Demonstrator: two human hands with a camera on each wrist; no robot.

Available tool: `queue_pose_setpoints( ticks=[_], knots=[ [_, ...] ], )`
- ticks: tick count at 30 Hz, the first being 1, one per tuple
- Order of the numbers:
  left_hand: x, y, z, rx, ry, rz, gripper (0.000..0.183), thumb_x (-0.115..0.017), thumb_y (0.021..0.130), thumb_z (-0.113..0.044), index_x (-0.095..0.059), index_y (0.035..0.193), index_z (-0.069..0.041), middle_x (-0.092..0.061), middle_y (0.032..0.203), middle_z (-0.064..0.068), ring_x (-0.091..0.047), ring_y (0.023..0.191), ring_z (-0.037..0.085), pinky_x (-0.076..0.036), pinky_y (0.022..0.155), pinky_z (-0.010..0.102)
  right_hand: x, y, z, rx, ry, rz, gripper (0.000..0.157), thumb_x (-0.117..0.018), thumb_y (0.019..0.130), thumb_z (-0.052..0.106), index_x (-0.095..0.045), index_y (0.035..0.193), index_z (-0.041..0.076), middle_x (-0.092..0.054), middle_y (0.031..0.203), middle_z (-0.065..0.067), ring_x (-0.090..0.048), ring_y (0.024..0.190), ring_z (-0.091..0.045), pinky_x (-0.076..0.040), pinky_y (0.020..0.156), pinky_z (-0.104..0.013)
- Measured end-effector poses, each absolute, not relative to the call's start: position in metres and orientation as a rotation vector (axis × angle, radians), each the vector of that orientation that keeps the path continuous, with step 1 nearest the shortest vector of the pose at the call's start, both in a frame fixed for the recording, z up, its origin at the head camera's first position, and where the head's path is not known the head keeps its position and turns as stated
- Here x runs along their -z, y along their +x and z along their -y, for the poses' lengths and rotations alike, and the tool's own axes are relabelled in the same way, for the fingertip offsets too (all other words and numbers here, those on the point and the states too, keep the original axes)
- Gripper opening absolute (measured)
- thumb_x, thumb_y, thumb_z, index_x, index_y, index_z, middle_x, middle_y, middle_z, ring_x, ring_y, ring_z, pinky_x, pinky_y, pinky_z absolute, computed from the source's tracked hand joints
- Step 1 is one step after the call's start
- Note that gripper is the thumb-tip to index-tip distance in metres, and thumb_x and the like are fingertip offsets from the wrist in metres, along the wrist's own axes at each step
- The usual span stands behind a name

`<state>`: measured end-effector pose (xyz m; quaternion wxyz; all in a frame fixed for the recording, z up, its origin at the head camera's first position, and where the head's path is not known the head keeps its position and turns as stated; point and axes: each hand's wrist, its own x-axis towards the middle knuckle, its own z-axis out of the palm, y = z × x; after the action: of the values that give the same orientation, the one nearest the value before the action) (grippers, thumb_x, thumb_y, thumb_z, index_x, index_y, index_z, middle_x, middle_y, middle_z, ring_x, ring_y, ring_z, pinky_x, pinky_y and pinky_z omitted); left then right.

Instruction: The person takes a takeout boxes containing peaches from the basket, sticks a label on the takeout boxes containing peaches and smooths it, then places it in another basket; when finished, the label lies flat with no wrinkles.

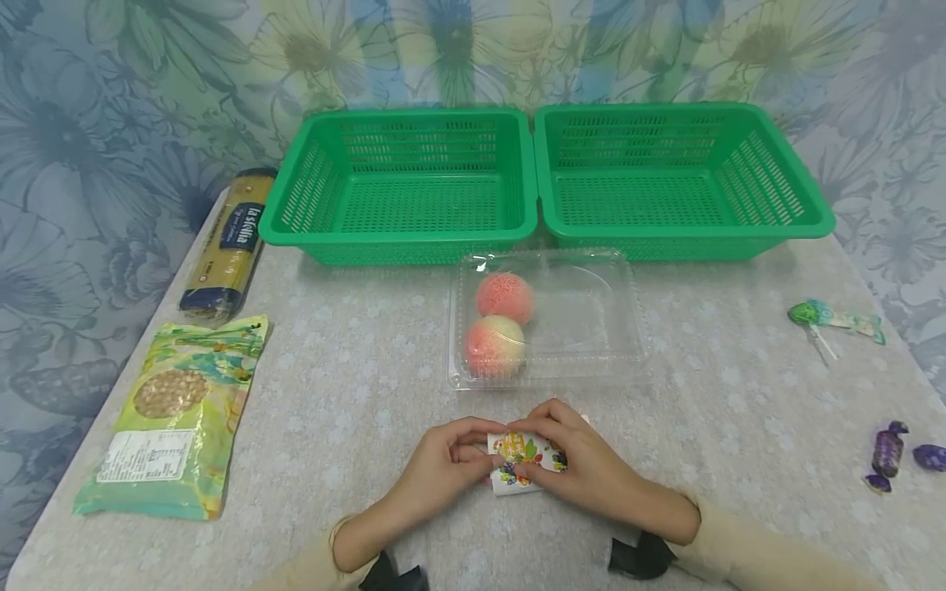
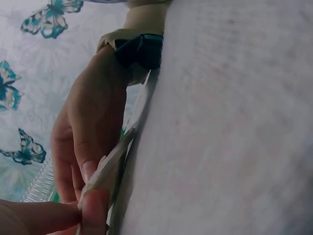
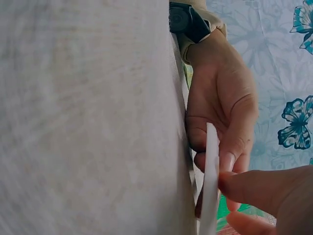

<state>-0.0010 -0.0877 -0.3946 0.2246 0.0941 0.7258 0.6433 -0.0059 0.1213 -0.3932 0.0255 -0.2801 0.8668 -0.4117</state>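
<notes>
Head view: fruit-printed packet (image 1: 521,449) between left hand (image 1: 445,460), right hand (image 1: 585,461); both grips pinching it.

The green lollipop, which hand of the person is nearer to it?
Right. The right hand holds the right side of the packet, left of and below the lollipop in the head view; the left hand holds the packet's left side, farther away.
</notes>
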Motion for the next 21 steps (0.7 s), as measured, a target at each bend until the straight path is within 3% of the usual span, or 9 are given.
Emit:
queue_pose_setpoints(
  ticks=[7, 14, 21],
  knots=[
    [0.3951, -0.0025, 0.0902, -1.908, 0.159, -1.815, 0.043, -0.065, 0.081, -0.009, -0.053, 0.120, 0.005, -0.060, 0.109, 0.028, -0.065, 0.082, 0.002, -0.051, 0.070, 0.017, 0.3900, -0.0036, -0.1218, 1.235, -0.912, -2.811, 0.045, -0.074, 0.074, 0.029, -0.060, 0.115, 0.019, -0.052, 0.106, 0.008, -0.045, 0.094, -0.004, -0.041, 0.075, -0.020],
    [0.3935, -0.0037, 0.0896, -1.998, -0.025, -1.590, 0.050, -0.067, 0.079, -0.007, -0.049, 0.124, 0.005, -0.064, 0.110, 0.015, -0.064, 0.093, 0.009, -0.052, 0.078, 0.024, 0.3882, -0.0004, -0.1205, 1.152, -0.849, -2.839, 0.050, -0.071, 0.076, 0.037, -0.055, 0.120, 0.018, -0.051, 0.110, 0.010, -0.046, 0.097, -0.003, -0.042, 0.076, -0.020],
    [0.3907, -0.0048, 0.0888, -2.016, -0.052, -1.528, 0.052, -0.067, 0.079, -0.007, -0.047, 0.126, 0.004, -0.065, 0.110, 0.010, -0.064, 0.094, 0.009, -0.052, 0.078, 0.024, 0.3894, -0.0010, -0.1208, 1.298, -0.879, -2.768, 0.051, -0.073, 0.075, 0.027, -0.054, 0.121, 0.016, -0.053, 0.105, 0.010, -0.045, 0.084, -0.001, -0.041, 0.070, -0.016]
  ],
)
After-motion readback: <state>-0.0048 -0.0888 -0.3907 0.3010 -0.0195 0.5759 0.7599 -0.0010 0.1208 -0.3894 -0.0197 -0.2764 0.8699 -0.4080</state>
